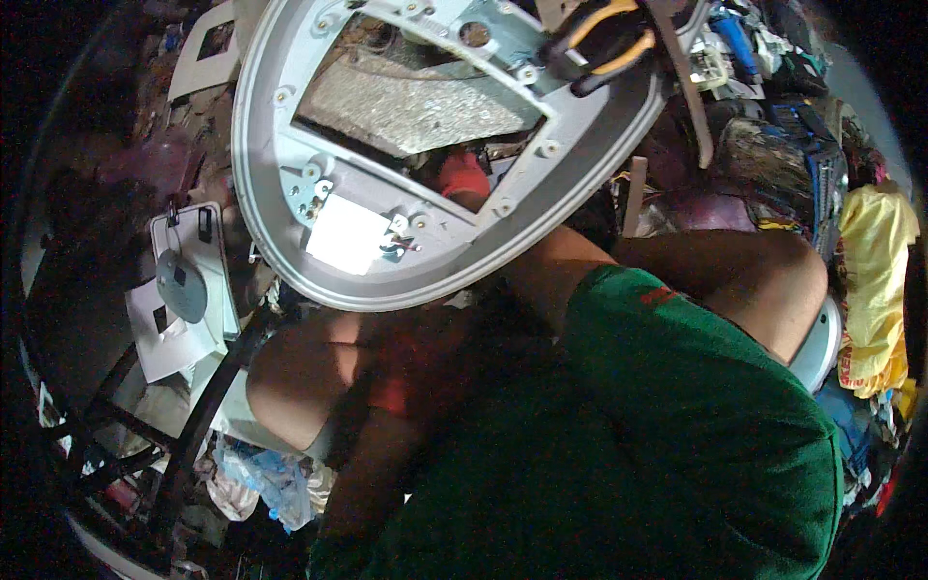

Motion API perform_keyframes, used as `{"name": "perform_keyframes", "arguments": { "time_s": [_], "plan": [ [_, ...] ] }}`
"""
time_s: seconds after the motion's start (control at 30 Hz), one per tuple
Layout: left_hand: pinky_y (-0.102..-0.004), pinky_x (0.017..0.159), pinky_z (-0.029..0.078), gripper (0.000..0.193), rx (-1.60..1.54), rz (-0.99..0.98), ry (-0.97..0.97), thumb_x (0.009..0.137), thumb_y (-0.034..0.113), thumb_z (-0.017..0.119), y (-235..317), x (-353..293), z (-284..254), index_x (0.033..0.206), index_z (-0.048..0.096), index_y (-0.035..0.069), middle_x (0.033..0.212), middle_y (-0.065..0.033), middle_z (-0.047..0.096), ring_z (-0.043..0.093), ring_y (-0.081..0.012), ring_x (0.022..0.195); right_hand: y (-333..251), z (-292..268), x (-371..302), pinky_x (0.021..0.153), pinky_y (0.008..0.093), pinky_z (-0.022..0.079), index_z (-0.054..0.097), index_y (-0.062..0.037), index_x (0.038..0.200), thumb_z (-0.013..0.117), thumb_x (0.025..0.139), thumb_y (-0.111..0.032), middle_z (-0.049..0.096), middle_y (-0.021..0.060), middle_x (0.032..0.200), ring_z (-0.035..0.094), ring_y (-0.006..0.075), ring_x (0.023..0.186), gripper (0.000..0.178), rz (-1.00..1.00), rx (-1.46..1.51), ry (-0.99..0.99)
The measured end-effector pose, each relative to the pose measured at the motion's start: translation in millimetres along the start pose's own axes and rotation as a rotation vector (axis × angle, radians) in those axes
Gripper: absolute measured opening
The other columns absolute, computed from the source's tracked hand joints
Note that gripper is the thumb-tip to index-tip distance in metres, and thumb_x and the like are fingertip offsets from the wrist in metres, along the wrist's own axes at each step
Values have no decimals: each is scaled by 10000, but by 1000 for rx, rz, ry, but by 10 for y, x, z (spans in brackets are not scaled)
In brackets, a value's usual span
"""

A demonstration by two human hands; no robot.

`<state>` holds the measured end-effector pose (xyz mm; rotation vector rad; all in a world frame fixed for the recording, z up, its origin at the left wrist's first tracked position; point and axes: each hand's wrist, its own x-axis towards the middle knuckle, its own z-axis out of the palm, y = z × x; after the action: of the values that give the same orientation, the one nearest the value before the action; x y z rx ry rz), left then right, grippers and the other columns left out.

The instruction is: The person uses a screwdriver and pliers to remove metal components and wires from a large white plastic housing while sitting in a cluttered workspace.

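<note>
A large grey oval plastic casing (261,184) with a rectangular opening is tilted in front of me. Through that opening shows my right hand (464,176) in a red glove, its forearm passing behind the casing's near rim; the fingers are hidden. My left hand (406,367), also red-gloved, is deep in shadow below the casing, between my knees, and its fingers cannot be made out. Pliers with yellow-and-black handles (611,60) show at the casing's upper right corner. A bright white square (348,234) and small wired parts (401,242) are on the casing's lower left.
White and grey plastic panels (169,333) lean at left beside a dark metal frame (179,464). Clear plastic bags (271,483) lie below. A yellow bag (873,290) and mixed scrap, including a blue item (737,46), fill the right side. A brown strip (688,92) stands beside the casing.
</note>
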<state>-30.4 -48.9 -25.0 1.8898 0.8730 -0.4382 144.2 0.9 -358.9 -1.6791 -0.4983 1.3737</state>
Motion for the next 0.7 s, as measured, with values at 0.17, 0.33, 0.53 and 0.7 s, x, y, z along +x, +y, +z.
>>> {"name": "perform_keyframes", "arguments": {
  "time_s": [0.17,0.33,0.53,0.7],
  "plan": [
    [-505,1077,355,568,31,60,-53,896,338,554,91,28,-132,1385,443,71,1417,-233,436,425,-413,1298,-40,-131,118,885,404,500,534,-52,1258,628,882,-333,626,164,1150,606,322,1028,478,88,204,-53],
    [-523,1080,347,578,48,70,-21,899,358,539,153,13,-171,1397,432,86,1420,-234,432,422,-422,1299,-214,-324,26,853,398,516,555,-48,1232,641,883,-320,648,159,1101,627,302,982,451,224,325,-183],
    [-500,1094,343,561,-35,-67,202,915,374,520,57,0,202,1368,457,49,1406,-237,452,430,-444,1286,-499,-743,-530,814,391,534,581,-44,1202,656,884,-305,674,153,1043,652,278,926,419,387,174,-321],
    [-445,1029,420,520,-40,-139,241,910,363,522,51,-17,137,1330,488,59,1330,-198,516,495,-366,1240,-989,-1050,-1181,782,385,550,602,-40,1177,669,884,-292,696,148,994,672,258,879,392,384,-346,-551]
  ]
}}
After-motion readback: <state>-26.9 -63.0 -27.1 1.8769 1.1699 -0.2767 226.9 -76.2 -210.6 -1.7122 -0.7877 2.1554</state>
